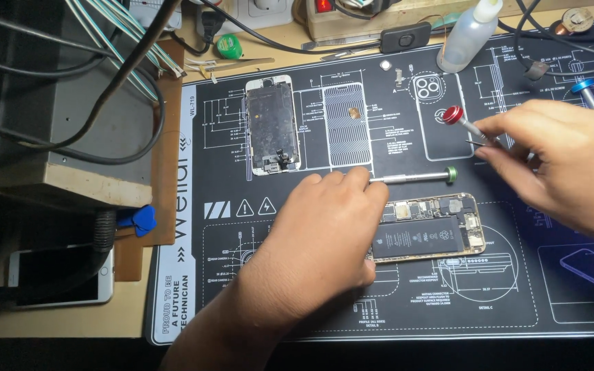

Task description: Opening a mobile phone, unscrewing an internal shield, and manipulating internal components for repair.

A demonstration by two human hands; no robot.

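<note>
opened phone (426, 235): light, fragile, hold by edges | left hand (324, 240) steadies its left end, fingers flat | right hand (558, 158), above-right of phone, pinches red-capped screwdriver (463, 122), perhaps tweezers too

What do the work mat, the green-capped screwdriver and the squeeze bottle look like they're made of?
Work mat: looks like matte black rubber or silicone, lying flat with dull, glare-free printing. Green-capped screwdriver: shaft seems bare metal, silvery with a bright sheen; the cap is probably plastic or anodised metal. Squeeze bottle: translucent, cloudy soft plastic.
</note>
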